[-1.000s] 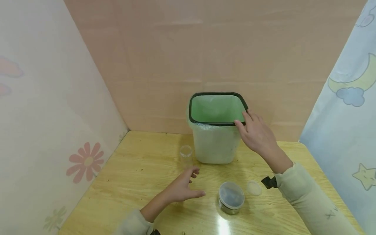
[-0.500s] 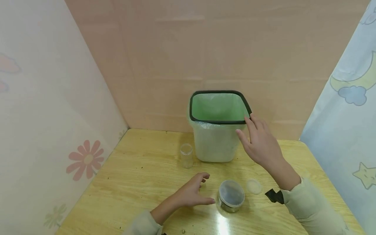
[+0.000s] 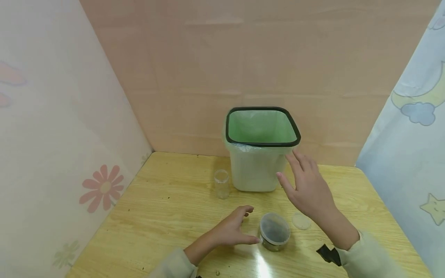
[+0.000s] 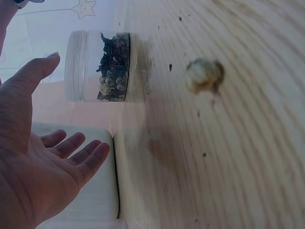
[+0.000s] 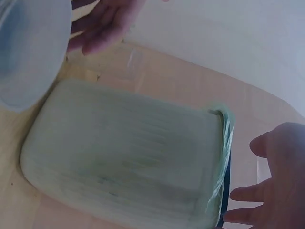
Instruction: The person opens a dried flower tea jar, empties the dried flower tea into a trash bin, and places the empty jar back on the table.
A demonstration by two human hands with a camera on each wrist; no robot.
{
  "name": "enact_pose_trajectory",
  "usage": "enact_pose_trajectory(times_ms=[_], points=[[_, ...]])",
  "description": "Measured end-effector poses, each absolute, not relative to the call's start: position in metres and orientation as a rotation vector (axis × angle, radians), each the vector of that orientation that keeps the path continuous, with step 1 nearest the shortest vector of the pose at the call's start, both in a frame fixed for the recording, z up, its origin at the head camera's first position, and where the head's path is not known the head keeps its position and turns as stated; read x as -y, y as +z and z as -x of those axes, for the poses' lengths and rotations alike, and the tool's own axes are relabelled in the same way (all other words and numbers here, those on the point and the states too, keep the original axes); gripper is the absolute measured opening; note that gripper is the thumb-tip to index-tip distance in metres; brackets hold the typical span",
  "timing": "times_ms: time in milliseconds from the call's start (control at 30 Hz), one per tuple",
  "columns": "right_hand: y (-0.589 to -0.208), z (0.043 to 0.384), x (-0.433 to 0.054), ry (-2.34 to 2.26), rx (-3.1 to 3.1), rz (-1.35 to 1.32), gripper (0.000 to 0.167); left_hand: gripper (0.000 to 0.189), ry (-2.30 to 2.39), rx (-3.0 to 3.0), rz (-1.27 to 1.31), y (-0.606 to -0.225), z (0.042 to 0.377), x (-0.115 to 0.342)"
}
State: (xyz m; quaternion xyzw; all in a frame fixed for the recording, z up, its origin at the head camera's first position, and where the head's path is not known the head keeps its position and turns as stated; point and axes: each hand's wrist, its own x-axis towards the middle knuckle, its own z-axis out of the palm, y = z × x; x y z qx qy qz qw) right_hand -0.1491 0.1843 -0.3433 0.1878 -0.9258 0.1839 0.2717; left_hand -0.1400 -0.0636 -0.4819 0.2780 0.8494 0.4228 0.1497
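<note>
My left hand (image 3: 232,231) is beside a round lidded jar (image 3: 275,231), its thumb and fingers spread apart with nothing in them. In the left wrist view the clear jar (image 4: 102,67) holds dark and pale dried pieces. My right hand (image 3: 308,187), fingers spread and holding nothing, hovers in front of the right side of a trash can (image 3: 257,170). The can has a black rim and a pale green bag lining it. In the right wrist view the trash can (image 5: 119,152) lies between the jar and the right fingers.
A clear empty cup (image 3: 221,184) stands left of the trash can. A thin clear disc (image 3: 301,221) lies right of the jar. On the table (image 3: 167,224) are dark specks and a small pale dried bud (image 4: 205,75). Patterned sheets (image 3: 69,116) flank both sides.
My right hand has left the trash can's rim and come down toward me. My left hand has moved right, from near the cup to the jar's side.
</note>
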Motion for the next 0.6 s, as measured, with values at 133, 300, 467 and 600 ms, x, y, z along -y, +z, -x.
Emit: enact_pose_trajectory(times_ms=[133,300,467,600], points=[[-0.352,0.142,-0.181,0.488,2.512,-0.534,0.060,0.094,1.214,-2.439,-0.801,-0.481,0.139,0.060],[-0.364,0.135,-0.177,0.475,2.538,-0.586,0.065,0.095,1.194,-2.429,-0.838,-0.483,0.139,0.057],[-0.378,0.132,-0.172,0.481,2.588,-0.600,0.070,0.098,1.154,-2.451,-0.880,-0.486,0.140,0.053],[-0.386,0.129,-0.170,0.496,2.653,-0.585,0.073,0.100,1.160,-2.460,-0.884,-0.487,0.140,0.050]])
